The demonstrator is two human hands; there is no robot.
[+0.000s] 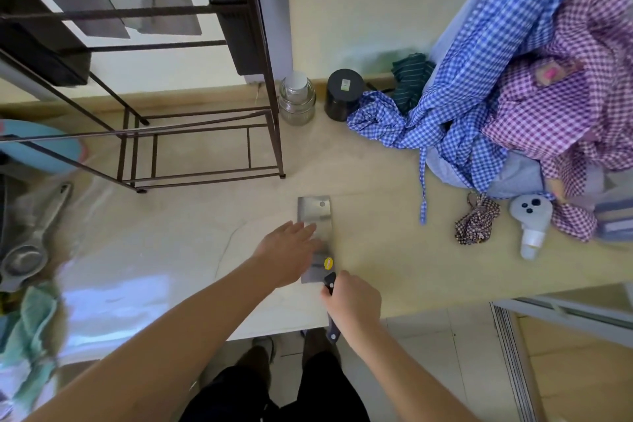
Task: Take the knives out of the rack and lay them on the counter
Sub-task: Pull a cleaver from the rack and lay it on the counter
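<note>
The right grip (354,301) is clamped on the cleaver (317,236) handle; the left grip (291,250) lies spread open on its blade, flat on the desk (171,233).

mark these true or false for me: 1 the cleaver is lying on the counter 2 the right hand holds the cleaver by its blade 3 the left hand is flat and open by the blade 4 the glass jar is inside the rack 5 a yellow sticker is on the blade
1. True: the cleaver lies flat on the counter.
2. False: the right hand has its grip on the dark handle.
3. True: the left hand is open, fingers over the blade's edge.
4. False: the glass jar stands on the counter beside the rack.
5. True: the yellow sticker sits near the handle.
</note>
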